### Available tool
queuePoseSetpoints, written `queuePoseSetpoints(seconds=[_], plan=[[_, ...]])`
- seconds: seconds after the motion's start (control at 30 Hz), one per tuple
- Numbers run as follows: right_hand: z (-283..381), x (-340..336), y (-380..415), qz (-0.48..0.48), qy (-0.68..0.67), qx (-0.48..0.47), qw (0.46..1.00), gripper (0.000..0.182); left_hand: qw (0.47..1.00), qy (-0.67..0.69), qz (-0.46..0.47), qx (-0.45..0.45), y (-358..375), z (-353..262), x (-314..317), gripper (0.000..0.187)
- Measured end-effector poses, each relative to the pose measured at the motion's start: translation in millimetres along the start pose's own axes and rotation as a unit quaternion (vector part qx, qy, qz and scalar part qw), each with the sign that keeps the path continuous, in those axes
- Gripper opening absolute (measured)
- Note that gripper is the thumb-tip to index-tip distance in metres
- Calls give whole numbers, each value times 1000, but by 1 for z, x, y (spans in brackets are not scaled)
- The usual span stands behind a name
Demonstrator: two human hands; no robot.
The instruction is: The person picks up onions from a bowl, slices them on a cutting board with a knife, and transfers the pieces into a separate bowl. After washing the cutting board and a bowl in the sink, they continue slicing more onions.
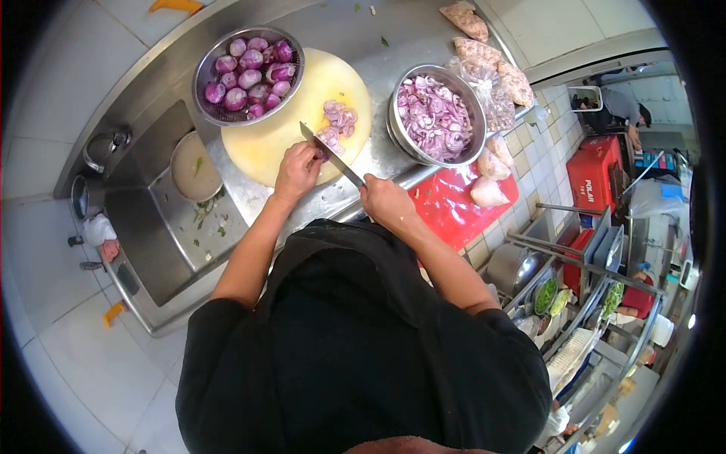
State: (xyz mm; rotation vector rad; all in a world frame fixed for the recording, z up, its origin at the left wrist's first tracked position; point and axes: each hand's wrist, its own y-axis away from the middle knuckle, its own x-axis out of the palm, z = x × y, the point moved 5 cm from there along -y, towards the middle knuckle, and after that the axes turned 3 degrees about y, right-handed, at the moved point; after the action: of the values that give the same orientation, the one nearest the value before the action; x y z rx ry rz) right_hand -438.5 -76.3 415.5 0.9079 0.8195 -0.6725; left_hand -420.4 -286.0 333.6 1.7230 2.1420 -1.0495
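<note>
On the round yellowish cutting board (249,155), my left hand (299,170) holds a red onion (324,153) with its fingers curled. My right hand (382,198) is wrapped round the handle of a knife (338,161), whose blade lies against the onion just right of my left fingers. Sliced onion (340,117) lies loose behind the blade. A perforated steel bowl of peeled red onions (252,76) overlaps the board's back left edge. To the right stands a steel bowl heaped with sliced onion (435,117).
A sink (144,227) with a bowl of cloudy liquid (195,168) is at the left. Plastic bags of food (491,68) lie at the back right, and a red sheet (461,208) is at the right. Metal racks (560,257) and two other people appear far right.
</note>
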Motion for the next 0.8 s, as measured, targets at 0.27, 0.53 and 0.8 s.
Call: queuePoseSetpoints(seconds=[0.27,0.53,0.8], plan=[[-24,-12,-30,-21,-18,11,1000,30,983,-87,61,-150,-15,-5,0,29],[-7,-2,-5,-12,-23,15,1000,26,997,-6,0,-73,-8,-15,-13,22],[2,-4,6,-25,1,-2,1000,22,998,22,47,32,-17,-12,-9,9]])
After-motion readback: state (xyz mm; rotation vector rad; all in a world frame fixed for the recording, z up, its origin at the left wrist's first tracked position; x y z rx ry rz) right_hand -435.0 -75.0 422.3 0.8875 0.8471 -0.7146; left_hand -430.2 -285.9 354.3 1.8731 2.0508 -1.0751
